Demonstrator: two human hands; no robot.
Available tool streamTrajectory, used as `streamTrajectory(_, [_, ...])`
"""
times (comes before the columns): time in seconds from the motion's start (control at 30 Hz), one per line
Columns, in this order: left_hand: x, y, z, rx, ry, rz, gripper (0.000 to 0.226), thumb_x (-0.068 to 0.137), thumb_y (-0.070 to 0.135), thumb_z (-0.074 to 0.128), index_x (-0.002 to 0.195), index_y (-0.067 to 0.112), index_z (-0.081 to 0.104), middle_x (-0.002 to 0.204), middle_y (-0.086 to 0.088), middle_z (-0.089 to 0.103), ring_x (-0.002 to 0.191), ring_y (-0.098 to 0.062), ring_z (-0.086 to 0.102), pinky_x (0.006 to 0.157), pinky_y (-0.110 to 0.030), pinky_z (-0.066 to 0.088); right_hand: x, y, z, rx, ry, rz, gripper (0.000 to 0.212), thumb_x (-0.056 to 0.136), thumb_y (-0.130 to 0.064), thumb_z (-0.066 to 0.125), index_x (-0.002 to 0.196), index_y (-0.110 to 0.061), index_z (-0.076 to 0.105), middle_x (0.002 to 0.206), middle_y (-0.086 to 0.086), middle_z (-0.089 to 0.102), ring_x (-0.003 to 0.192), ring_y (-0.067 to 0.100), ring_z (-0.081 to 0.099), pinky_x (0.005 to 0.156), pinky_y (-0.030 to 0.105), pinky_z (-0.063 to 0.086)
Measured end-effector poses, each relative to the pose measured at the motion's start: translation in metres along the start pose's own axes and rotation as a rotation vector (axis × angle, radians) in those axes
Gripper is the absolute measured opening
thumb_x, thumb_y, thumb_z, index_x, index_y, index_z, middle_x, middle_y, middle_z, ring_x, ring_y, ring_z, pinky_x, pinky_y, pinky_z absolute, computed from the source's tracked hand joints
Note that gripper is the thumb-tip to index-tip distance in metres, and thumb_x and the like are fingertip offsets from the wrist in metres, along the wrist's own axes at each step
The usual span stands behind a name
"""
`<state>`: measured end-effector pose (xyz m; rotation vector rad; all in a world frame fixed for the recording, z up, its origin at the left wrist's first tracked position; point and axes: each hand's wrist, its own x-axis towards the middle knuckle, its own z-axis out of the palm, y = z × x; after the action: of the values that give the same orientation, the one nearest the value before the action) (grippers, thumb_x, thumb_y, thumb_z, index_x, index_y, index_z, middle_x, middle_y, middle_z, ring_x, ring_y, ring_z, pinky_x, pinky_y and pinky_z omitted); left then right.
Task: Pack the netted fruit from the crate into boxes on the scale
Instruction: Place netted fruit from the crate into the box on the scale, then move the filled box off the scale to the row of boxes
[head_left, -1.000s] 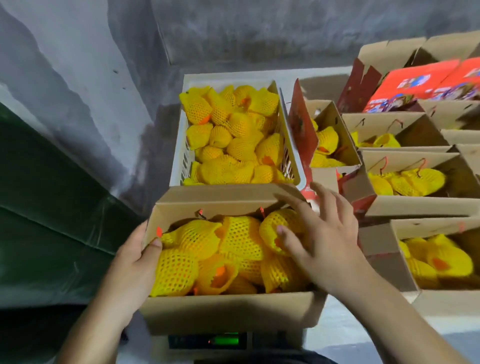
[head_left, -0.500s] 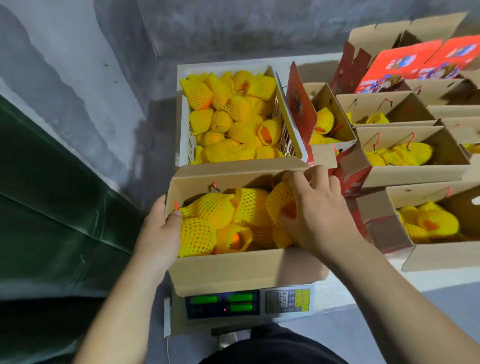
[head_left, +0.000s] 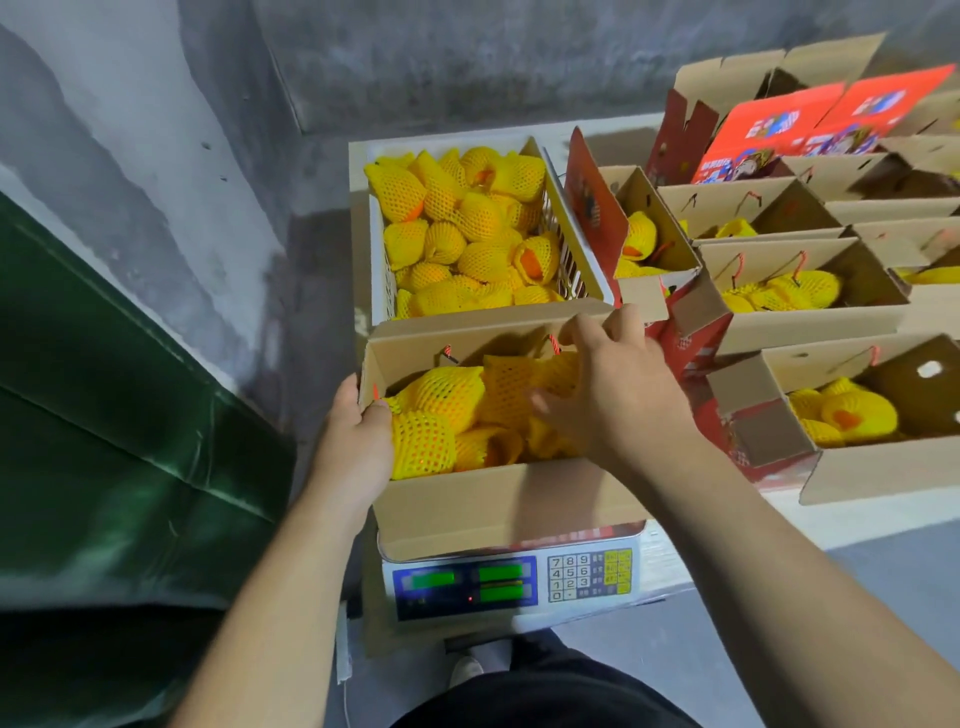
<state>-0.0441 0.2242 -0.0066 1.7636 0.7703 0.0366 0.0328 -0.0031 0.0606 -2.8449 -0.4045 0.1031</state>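
An open cardboard box (head_left: 509, 504) stands on the electronic scale (head_left: 514, 582), filled with fruit in yellow foam nets (head_left: 447, 395). My left hand (head_left: 358, 441) grips the box's left wall, thumb inside against a netted fruit. My right hand (head_left: 618, 395) lies spread over the fruit at the box's right side, fingertips reaching the far wall; it hides the fruit beneath. Just behind the box, the white plastic crate (head_left: 376, 270) holds several more netted fruit (head_left: 467, 234).
To the right stand rows of open cardboard boxes (head_left: 857, 467), several holding netted fruit, with red printed flaps (head_left: 769, 130) at the back. A grey concrete wall (head_left: 156, 156) and a green tarp (head_left: 104, 415) close off the left. My legs and a shoe show below the scale.
My right hand has shifted from cupping a fruit in the box's middle to lying spread at its far right. My left hand stays on the left wall. The scale's display has come fully into view.
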Motion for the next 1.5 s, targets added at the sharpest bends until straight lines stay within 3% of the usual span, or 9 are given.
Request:
streamTrajectory(0.17, [0.001, 0.002, -0.006, 0.02, -0.059, 0.002, 0.036, 0.111, 0.032, 0.042, 0.142, 0.049, 0.049, 0.129, 0.011, 0.065, 0.12, -0.021, 0.061, 0.105, -0.056, 0.051, -0.018, -0.011, 0.009, 0.208, -0.081, -0.074, 0.086, 0.082, -0.093, 0.033, 0.133, -0.029, 0.059, 0.127, 0.009, 0.058, 0.118, 0.035, 0.059, 0.095, 0.046, 0.053])
streamTrajectory(0.27, [0.005, 0.002, -0.015, 0.086, -0.13, 0.005, 0.037, 0.111, 0.031, 0.044, 0.144, 0.045, 0.051, 0.129, 0.011, 0.066, 0.121, -0.02, 0.062, 0.105, -0.053, 0.051, -0.011, 0.033, 0.01, 0.228, 0.144, 0.164, 0.065, 0.092, -0.073, 0.045, 0.14, -0.029, 0.051, 0.133, 0.011, 0.054, 0.121, 0.037, 0.05, 0.103, 0.05, 0.046])
streamTrajectory(0.33, [0.008, 0.004, -0.016, 0.172, -0.145, 0.01, 0.036, 0.112, 0.031, 0.043, 0.147, 0.035, 0.051, 0.13, 0.004, 0.065, 0.122, -0.025, 0.061, 0.106, -0.051, 0.05, -0.006, 0.057, 0.01, 0.283, -0.069, 0.332, 0.054, 0.096, -0.049, 0.057, 0.143, -0.024, 0.046, 0.135, 0.016, 0.053, 0.12, 0.041, 0.053, 0.104, 0.056, 0.048])
streamTrajectory(0.43, [0.008, 0.009, -0.013, 0.269, -0.106, 0.067, 0.031, 0.113, 0.023, 0.041, 0.141, 0.023, 0.054, 0.12, -0.002, 0.062, 0.113, -0.026, 0.059, 0.092, -0.04, 0.047, 0.0, 0.07, 0.012, 0.499, -0.173, 0.393, 0.021, 0.098, -0.014, 0.051, 0.111, -0.008, 0.066, 0.107, 0.02, 0.069, 0.102, 0.042, 0.065, 0.091, 0.058, 0.057])
streamTrajectory(0.6, [-0.008, 0.008, -0.021, 0.26, -0.129, 0.135, 0.03, 0.113, 0.021, 0.041, 0.138, 0.028, 0.057, 0.12, -0.002, 0.067, 0.116, -0.03, 0.063, 0.104, -0.057, 0.05, -0.031, 0.071, 0.012, 0.494, -0.035, 0.368, 0.02, 0.097, -0.012, 0.047, 0.092, -0.01, 0.066, 0.083, 0.014, 0.063, 0.082, 0.037, 0.061, 0.067, 0.041, 0.052])
streamTrajectory(0.8, [-0.045, 0.029, -0.011, 0.23, -0.257, 0.276, 0.036, 0.101, 0.043, 0.043, 0.133, 0.048, 0.057, 0.115, 0.01, 0.071, 0.11, -0.025, 0.067, 0.098, -0.061, 0.054, -0.099, 0.098, -0.017, 0.499, 0.102, 0.433, 0.022, 0.098, -0.014, 0.048, 0.083, -0.017, 0.063, 0.073, 0.005, 0.055, 0.072, 0.028, 0.055, 0.066, 0.041, 0.047])
streamTrajectory(1.03, [-0.09, 0.041, 0.053, 0.205, -0.347, 0.342, 0.035, 0.11, 0.023, 0.047, 0.134, 0.045, 0.059, 0.118, 0.011, 0.072, 0.114, -0.023, 0.066, 0.102, -0.055, 0.052, -0.154, 0.145, -0.068, 0.388, 0.135, 0.483, 0.02, 0.1, -0.012, 0.045, 0.092, -0.004, 0.062, 0.087, 0.026, 0.058, 0.079, 0.042, 0.059, 0.065, 0.051, 0.052])
streamTrajectory(1.33, [-0.167, 0.06, 0.182, 0.188, -0.501, 0.363, 0.043, 0.111, 0.025, 0.048, 0.118, 0.065, 0.064, 0.108, 0.024, 0.076, 0.095, 0.004, 0.071, 0.085, -0.042, 0.054, -0.249, 0.28, -0.098, 0.468, 0.137, 0.571, 0.028, 0.107, -0.024, 0.046, 0.082, -0.023, 0.058, 0.07, -0.002, 0.051, 0.065, 0.017, 0.054, 0.056, 0.03, 0.042])
streamTrajectory(1.5, [-0.217, 0.066, 0.294, 0.174, -0.544, 0.326, 0.046, 0.111, 0.017, 0.049, 0.109, 0.057, 0.071, 0.107, 0.013, 0.079, 0.099, -0.011, 0.075, 0.083, -0.041, 0.055, -0.298, 0.389, -0.127, 0.458, 0.141, 0.593, 0.028, 0.107, -0.022, 0.047, 0.082, -0.018, 0.06, 0.068, -0.003, 0.053, 0.062, 0.015, 0.053, 0.054, 0.031, 0.04])
